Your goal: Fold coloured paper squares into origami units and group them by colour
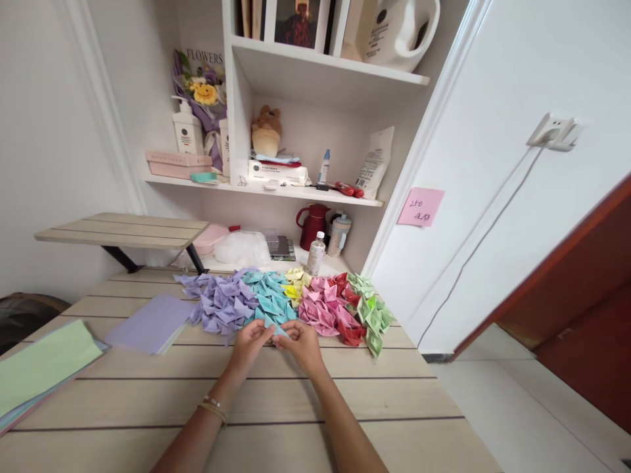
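Observation:
Between my two hands is a small folded piece of blue paper (279, 330), pinched at both sides above the wooden table. My left hand (250, 339) closes thumb and fingers on its left side. On the right side my right hand (302, 341) grips it the same way. Just beyond lie heaped origami pieces in colour groups: purple ones (221, 305), blue ones (269, 289), yellow ones (296, 282), pink ones (323, 305), red ones (351, 334) and green ones (375, 315). How far the held paper is folded is partly hidden by my fingers.
Purple paper sheets (150, 322) and a stack with green paper (46, 361) lie at the left of the slatted table (236, 407). A small raised shelf (123, 228) stands behind them. A bottle (316, 253) and a red jug (312, 226) stand behind the heaps.

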